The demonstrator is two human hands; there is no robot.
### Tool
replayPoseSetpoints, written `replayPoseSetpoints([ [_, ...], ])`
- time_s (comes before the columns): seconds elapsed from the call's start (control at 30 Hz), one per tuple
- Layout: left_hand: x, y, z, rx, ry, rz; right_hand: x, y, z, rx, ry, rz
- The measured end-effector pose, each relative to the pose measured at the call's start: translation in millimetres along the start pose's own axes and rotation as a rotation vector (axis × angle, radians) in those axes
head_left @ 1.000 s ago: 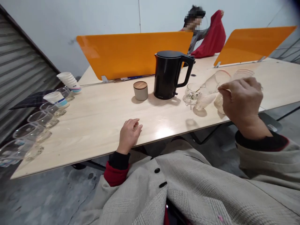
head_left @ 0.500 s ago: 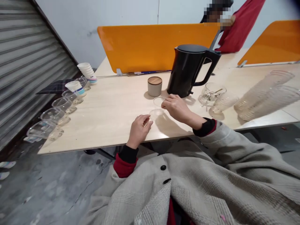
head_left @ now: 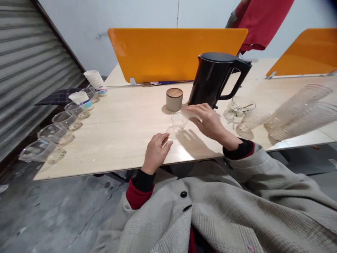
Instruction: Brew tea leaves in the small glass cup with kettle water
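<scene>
A small clear cup (head_left: pixel 179 121) stands upright on the table (head_left: pixel 123 123), a little left of the frame's centre. My right hand (head_left: pixel 209 120) hovers just to the right of it, fingers spread wide and holding nothing; it is near the cup, but I cannot tell whether a fingertip touches the rim. My left hand (head_left: pixel 156 151) rests at the table's near edge, below and left of the cup, fingers loosely curled and empty, apart from the cup.

Just above the cup in the frame sits a grey jar (head_left: pixel 174 99) with a wooden lid, and to its right a black kettle (head_left: pixel 216 80), handle pointing right. My right hand lies in front of the kettle's base. Right of the kettle is a glass mug (head_left: pixel 238 108) with something thin inside, and beside it a clear cup on its side (head_left: pixel 252 120). At the right edge of the frame long stacks of clear cups (head_left: pixel 300 110) lie tipped over on the table.

Along the table's left edge runs a row of clear cups (head_left: pixel 54 131), slanting from lower left up to a paper cup (head_left: pixel 80 99) with a blue band and a stack of paper cups (head_left: pixel 95 81) at the far corner.

Behind the table stands an orange screen (head_left: pixel 171 52), with a second one at upper right. Above the first, at the top of the frame, a person in a red garment (head_left: pixel 259 21) is partly visible. My grey coat sleeves fill the bottom of the frame.
</scene>
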State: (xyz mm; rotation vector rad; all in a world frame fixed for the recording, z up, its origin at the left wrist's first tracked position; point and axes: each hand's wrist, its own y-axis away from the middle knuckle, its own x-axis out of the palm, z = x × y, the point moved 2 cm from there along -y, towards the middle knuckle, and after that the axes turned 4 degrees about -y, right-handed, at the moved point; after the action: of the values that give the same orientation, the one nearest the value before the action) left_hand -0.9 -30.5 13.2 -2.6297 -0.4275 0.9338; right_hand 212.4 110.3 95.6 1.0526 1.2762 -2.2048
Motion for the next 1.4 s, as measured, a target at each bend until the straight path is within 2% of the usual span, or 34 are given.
replayPoseSetpoints([
  [0.17, -0.1, 0.5, -0.5, 0.000, -0.010, -0.006, -0.2, -27.9, -35.5, 0.151, 0.013, -0.068],
  [0.37, 0.2, 2.7, -1.7, 0.002, -0.001, -0.008, 34.3, -82.7, -71.6, 0.197, 0.071, 0.007],
  [0.57, 1.5, 5.8, -2.0, -0.023, 0.042, -0.012, 68.8, -127.1, -82.5, 0.221, 0.044, 0.118],
  [0.7, 2.5, 7.5, -3.2, -0.036, 0.066, -0.013, 81.1, -136.6, -86.9, 0.238, 0.037, 0.186],
  [0.9, 2.3, 7.6, -2.9, -0.042, 0.073, -0.027, 82.3, -135.7, -90.3, 0.251, 0.089, 0.145],
  [1.03, 2.2, 6.8, -2.0, -0.043, 0.075, -0.035, 54.8, -134.3, -73.0, 0.231, 0.149, 0.040],
  [1.17, 0.3, 6.3, -1.4, -0.074, 0.134, -0.054, -7.0, -116.3, -38.6, 0.162, 0.159, -0.144],
  [1.3, -7.9, 8.7, -4.3, -0.114, 0.250, -0.163, -70.0, -68.9, 5.3, -0.041, 0.123, -0.215],
  [1.4, -12.5, 13.8, -9.6, -0.109, 0.244, -0.219, -87.2, -23.2, 33.0, -0.094, 0.081, -0.125],
])
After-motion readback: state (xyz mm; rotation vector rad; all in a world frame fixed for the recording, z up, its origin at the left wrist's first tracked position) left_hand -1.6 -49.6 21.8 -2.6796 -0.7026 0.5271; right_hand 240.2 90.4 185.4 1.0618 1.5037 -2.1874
